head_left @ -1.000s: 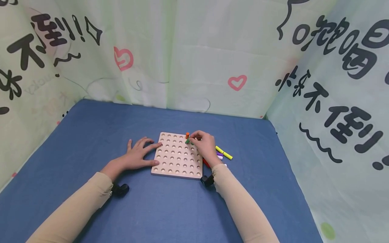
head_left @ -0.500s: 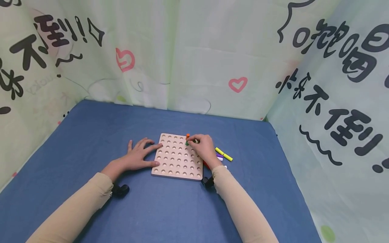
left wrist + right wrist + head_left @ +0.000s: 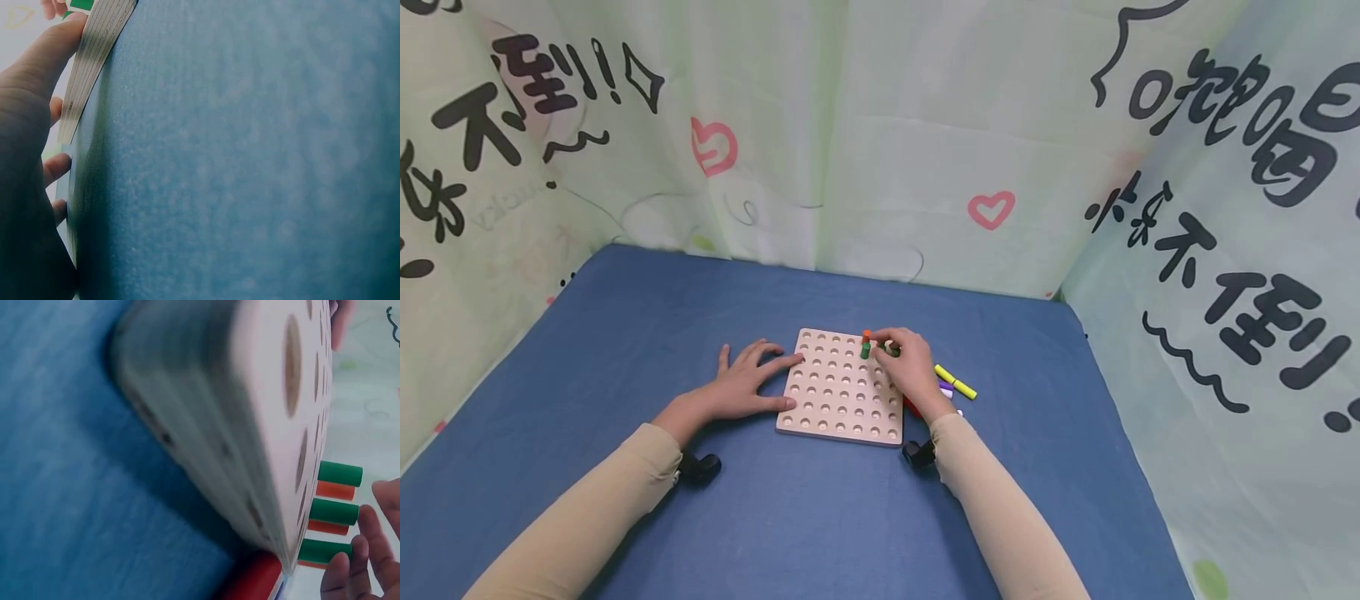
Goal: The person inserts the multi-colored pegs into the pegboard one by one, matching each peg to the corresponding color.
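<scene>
A pale wooden pegboard (image 3: 817, 431) with rows of round holes lies on the blue cloth. My left hand (image 3: 737, 387) is spread at its left side, thumb and a fingertip touching the edge; in the left wrist view the thumb (image 3: 47, 53) lies along the layered side. Green pegs (image 3: 340, 474) stand in front of orange pegs (image 3: 335, 490) near the far right corner. My right hand (image 3: 913, 371) hovers beside a green peg (image 3: 866, 352), holding nothing, thumb and forefinger apart from it. It partly hides the other pegs in the head view.
To the right of the board lie yellow pegs (image 3: 955, 381), purple and white ones (image 3: 946, 393), and a red peg (image 3: 253, 580) against the board's side. A printed curtain (image 3: 895, 167) rises behind the table and along both sides.
A green peg, tilted in my right fingers at first, now stands upright in a hole in front of the orange one. The right hand has let go and shifted slightly right. The left hand stays put.
</scene>
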The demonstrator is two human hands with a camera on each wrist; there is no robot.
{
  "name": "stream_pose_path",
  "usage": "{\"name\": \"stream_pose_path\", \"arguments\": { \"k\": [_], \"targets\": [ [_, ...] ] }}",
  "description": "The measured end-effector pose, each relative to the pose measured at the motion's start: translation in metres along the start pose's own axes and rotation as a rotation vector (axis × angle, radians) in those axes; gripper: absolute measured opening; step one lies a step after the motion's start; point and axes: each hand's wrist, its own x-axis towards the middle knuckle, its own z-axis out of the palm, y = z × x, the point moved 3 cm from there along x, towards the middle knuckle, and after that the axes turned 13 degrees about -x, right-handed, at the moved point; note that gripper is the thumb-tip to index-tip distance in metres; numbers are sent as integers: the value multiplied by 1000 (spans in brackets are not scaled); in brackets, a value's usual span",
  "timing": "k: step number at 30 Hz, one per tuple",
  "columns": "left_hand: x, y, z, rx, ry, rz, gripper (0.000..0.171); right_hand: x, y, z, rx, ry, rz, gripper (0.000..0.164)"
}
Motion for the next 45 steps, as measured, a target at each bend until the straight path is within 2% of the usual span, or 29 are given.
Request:
{"name": "stream_pose_path", "arguments": {
  "k": [7,16,20,31,35,40,45],
  "targets": [
    [1,2,-1,-3,-3,-1,85,-11,9,-10,14,46,-11,16],
    [2,-1,1,6,-15,-18,85,-24,29,-32,5,112,46,15],
    [2,0,2,4,-21,-22,86,-29,41,-41,-11,137,95,15],
    [2,-1,1,-7,-12,-9,85,-52,77,-62,-36,130,226,20],
    [2,-2,1,-6,-11,-8,85,-60,90,-68,-18,132,300,20],
    [2,0,0,-1,-16,-14,86,-69,102,-71,36,127,425,23],
    [1,1,0,-1,-14,-12,86,-74,111,-69,44,86,476,27]
  ]
}}
